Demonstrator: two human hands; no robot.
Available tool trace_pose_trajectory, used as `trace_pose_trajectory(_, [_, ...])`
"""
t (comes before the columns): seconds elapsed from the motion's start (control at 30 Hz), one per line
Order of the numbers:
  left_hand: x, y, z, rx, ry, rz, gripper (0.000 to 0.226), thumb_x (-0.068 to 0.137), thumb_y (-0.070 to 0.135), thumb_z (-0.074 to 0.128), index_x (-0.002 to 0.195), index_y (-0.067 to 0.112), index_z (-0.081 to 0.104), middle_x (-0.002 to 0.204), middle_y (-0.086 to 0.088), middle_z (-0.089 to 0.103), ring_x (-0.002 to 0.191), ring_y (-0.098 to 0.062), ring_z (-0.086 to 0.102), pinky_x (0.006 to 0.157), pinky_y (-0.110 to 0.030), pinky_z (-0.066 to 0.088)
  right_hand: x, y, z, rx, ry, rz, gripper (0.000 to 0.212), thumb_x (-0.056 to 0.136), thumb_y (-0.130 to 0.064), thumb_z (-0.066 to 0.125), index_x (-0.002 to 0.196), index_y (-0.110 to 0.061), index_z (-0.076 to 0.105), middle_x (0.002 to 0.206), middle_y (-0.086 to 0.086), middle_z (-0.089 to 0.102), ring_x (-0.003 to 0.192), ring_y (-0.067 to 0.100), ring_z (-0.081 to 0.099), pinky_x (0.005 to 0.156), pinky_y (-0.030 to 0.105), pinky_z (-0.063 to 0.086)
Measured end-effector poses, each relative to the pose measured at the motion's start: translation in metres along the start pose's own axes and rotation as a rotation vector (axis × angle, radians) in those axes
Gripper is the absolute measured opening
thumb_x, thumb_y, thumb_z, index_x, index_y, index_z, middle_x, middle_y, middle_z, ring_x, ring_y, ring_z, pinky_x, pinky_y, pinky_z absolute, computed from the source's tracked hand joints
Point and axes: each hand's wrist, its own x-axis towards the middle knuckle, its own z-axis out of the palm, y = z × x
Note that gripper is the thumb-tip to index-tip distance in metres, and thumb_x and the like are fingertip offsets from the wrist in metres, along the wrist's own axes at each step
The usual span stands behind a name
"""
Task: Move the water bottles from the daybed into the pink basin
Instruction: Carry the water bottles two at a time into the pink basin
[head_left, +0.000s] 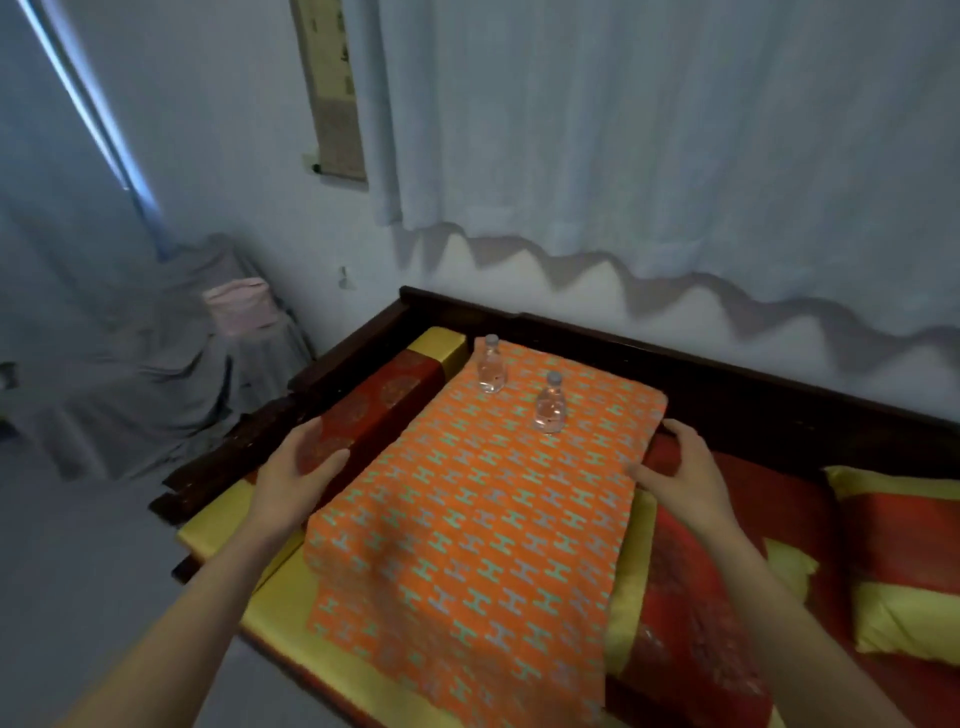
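Two small clear water bottles stand upright on an orange patterned cloth that covers a raised surface on the daybed. One bottle is at the far left corner, the other a little nearer and to its right. My left hand hovers open at the cloth's left edge, over a red bolster. My right hand is open at the cloth's right edge, fingers touching it. Neither hand holds anything. A pink object, possibly the basin, sits on a grey-draped piece of furniture at the left.
The daybed has a dark wooden frame, a red and gold bolster on the left and red and yellow cushions on the right. White curtains hang behind. Grey floor lies at the lower left.
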Motion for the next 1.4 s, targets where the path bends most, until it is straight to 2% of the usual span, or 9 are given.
trace_pose_trajectory(0.33, [0.201,-0.035,0.095,0.008,-0.239,0.137,0.061,0.08,0.039,0.073,0.135,0.027,0.048,0.133,0.01,0.052,0.121,-0.007,0.048,0.102,-0.028,0.036,0.102,0.003,0.075,-0.071,0.078,0.174,0.081,0.071,-0.019,0.083,0.14,-0.008,0.041,0.141,0.015,0.048,0.13,0.031,0.045,0.103,0.04,0.037])
trace_pose_trajectory(0.53, [0.265,-0.055,0.128,-0.076,-0.384,0.079,0.076,0.071,0.05,0.076,0.136,0.024,0.047,0.138,-0.002,0.055,0.126,-0.016,0.052,0.108,-0.042,0.04,0.146,-0.01,0.117,-0.029,0.044,0.229,0.092,0.069,-0.023,0.086,0.145,-0.01,0.036,0.148,0.011,0.042,0.134,0.027,0.042,0.109,0.041,0.036])
trace_pose_trajectory(0.77, [0.333,-0.059,0.217,-0.209,-0.517,0.002,0.104,0.061,0.063,0.077,0.147,0.028,0.029,0.14,0.011,0.041,0.126,-0.002,0.039,0.1,-0.023,0.033,0.203,0.011,0.202,0.098,0.012,0.357,0.115,0.065,-0.032,0.088,0.153,-0.016,0.017,0.155,0.007,0.033,0.141,0.022,0.035,0.11,0.041,0.037])
trace_pose_trajectory(0.93, [0.361,-0.064,0.279,-0.303,-0.576,-0.007,0.095,0.064,0.053,0.079,0.144,0.035,0.03,0.143,0.015,0.041,0.131,-0.006,0.042,0.094,-0.021,0.037,0.223,0.041,0.245,0.209,-0.049,0.427,0.127,0.062,-0.015,0.09,0.154,-0.019,0.002,0.139,-0.009,0.034,0.135,0.015,0.036,0.103,0.032,0.038])
trace_pose_trajectory(1.03, [0.378,-0.082,0.309,-0.293,-0.634,0.004,0.106,0.055,0.058,0.08,0.145,0.031,0.031,0.149,0.008,0.039,0.136,-0.01,0.039,0.104,-0.032,0.039,0.232,0.057,0.261,0.218,0.002,0.438,0.131,0.06,-0.018,0.091,0.154,-0.02,0.0,0.131,-0.025,0.039,0.124,0.0,0.038,0.096,0.015,0.037])
trace_pose_trajectory(1.1, [0.389,-0.093,0.323,-0.251,-0.64,-0.023,0.113,0.051,0.064,0.079,0.146,0.034,0.027,0.149,0.012,0.036,0.135,-0.007,0.037,0.104,-0.033,0.038,0.24,0.062,0.269,0.228,0.035,0.427,0.127,0.061,-0.025,0.091,0.154,-0.024,0.004,0.131,-0.029,0.044,0.121,-0.001,0.043,0.093,0.011,0.039])
trace_pose_trajectory(1.2, [0.4,-0.107,0.343,-0.203,-0.662,0.018,0.103,0.052,0.066,0.079,0.14,0.05,0.027,0.136,0.038,0.037,0.122,0.016,0.041,0.094,-0.023,0.042,0.247,0.074,0.283,0.232,0.06,0.423,0.113,0.063,-0.022,0.09,0.151,-0.021,0.018,0.132,-0.005,0.058,0.119,0.015,0.057,0.099,0.038,0.048])
trace_pose_trajectory(1.27, [0.404,-0.111,0.351,-0.169,-0.662,0.035,0.101,0.053,0.061,0.081,0.137,0.056,0.025,0.122,0.052,0.036,0.11,0.029,0.041,0.084,-0.016,0.043,0.25,0.079,0.29,0.233,0.085,0.433,0.105,0.066,-0.019,0.088,0.149,-0.02,0.024,0.126,-0.001,0.063,0.113,0.016,0.061,0.096,0.04,0.05])
trace_pose_trajectory(1.4, [0.41,-0.111,0.368,-0.209,-0.685,0.006,0.094,0.055,0.048,0.087,0.133,0.055,0.033,0.13,0.022,0.054,0.116,0.002,0.056,0.092,-0.029,0.049,0.253,0.084,0.296,0.255,0.13,0.437,0.08,0.072,-0.014,0.084,0.137,-0.022,0.037,0.121,0.003,0.064,0.109,0.018,0.063,0.088,0.025,0.053])
